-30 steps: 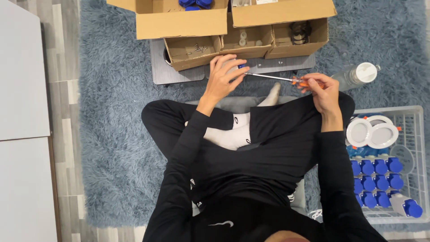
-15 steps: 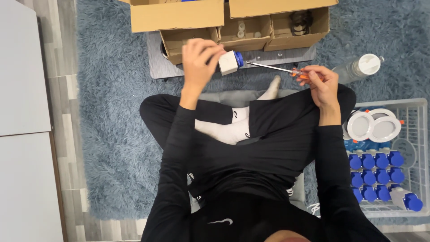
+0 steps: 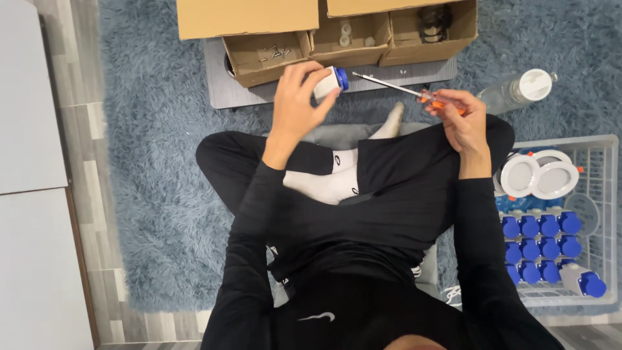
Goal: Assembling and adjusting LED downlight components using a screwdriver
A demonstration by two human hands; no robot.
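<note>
While raised, left hand (image 3: 295, 104) clutching white part (image 3: 327, 82)

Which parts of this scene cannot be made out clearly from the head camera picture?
- White and blue part in the left hand: the fingers cover most of it.
- Screwdriver handle: mostly hidden inside the right hand.
- Small pieces in the cardboard boxes: too small to identify; the top edge cuts the boxes off.
- White basket: the right edge cuts it off.
- Clear bottle: contents cannot be told.
</note>
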